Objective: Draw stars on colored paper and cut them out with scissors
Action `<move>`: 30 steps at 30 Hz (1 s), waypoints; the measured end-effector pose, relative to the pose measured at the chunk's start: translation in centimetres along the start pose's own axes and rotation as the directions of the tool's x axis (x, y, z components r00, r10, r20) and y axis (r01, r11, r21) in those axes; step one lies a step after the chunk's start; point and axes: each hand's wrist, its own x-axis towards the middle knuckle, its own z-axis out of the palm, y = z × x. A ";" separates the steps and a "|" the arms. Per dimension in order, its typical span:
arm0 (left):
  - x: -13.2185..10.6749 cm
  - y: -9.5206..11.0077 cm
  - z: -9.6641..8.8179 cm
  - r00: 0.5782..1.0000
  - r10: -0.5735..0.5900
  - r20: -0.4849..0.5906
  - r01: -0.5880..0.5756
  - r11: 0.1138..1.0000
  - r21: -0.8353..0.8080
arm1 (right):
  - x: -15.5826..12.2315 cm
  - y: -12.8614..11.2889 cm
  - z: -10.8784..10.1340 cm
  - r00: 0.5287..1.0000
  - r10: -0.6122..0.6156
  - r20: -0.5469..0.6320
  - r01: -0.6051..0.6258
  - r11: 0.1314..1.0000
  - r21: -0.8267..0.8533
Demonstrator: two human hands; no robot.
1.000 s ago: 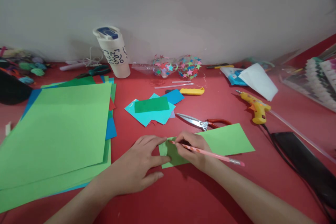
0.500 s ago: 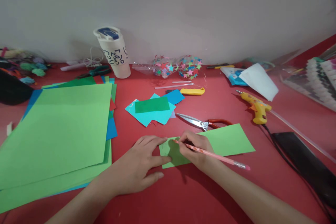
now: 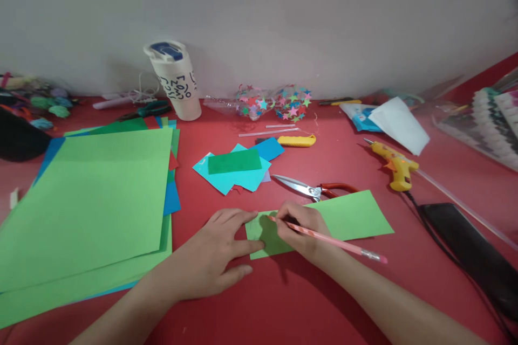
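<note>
A light green paper strip (image 3: pixel 350 216) lies slantwise on the red table (image 3: pixel 267 312). My left hand (image 3: pixel 214 259) rests with fingers spread, its fingertips on the strip's left end. In my right hand (image 3: pixel 304 229) is a pink pencil (image 3: pixel 335 241), eraser end toward me, its tip at the paper. Faint pencil lines show near the left end of the strip. Just behind the strip lie scissors (image 3: pixel 311 190) with red handles, blades pointing left. Small cut pieces in turquoise, blue and dark green (image 3: pixel 234 161) overlap behind my hands.
Large green sheets (image 3: pixel 101 199) are stacked at the left. A white tumbler (image 3: pixel 176 81) stands by the wall. Farther back lie a yellow utility knife (image 3: pixel 297 141) and star-covered decorations (image 3: pixel 273 103). On the right are a yellow glue gun (image 3: pixel 396 167), its cord and a black case (image 3: pixel 473 253).
Almost nothing differs. Both hands keep their places on the strip, and the pencil's eraser end has shifted very slightly to the right.
</note>
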 end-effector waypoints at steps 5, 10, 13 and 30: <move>0.0 -0.1 0.1 1.000 -0.004 0.019 0.004 1.000 0.020 | 0.0 -0.1 0.0 0.998 -0.050 0.035 0.050 0.999 -0.001; 0.0 -0.1 0.2 1.000 -0.008 0.018 0.007 1.000 0.018 | 0.0 -0.4 -0.4 0.993 -0.090 0.075 0.090 0.996 0.003; -0.1 0.0 0.1 1.000 -0.009 0.019 0.008 1.000 0.017 | -0.1 -0.3 -0.5 0.991 -0.103 0.087 0.103 0.995 0.004; -0.1 -0.1 0.0 1.000 0.002 0.001 -0.002 1.000 0.007 | -0.1 -0.2 -0.3 0.991 -0.093 0.095 0.092 0.996 0.019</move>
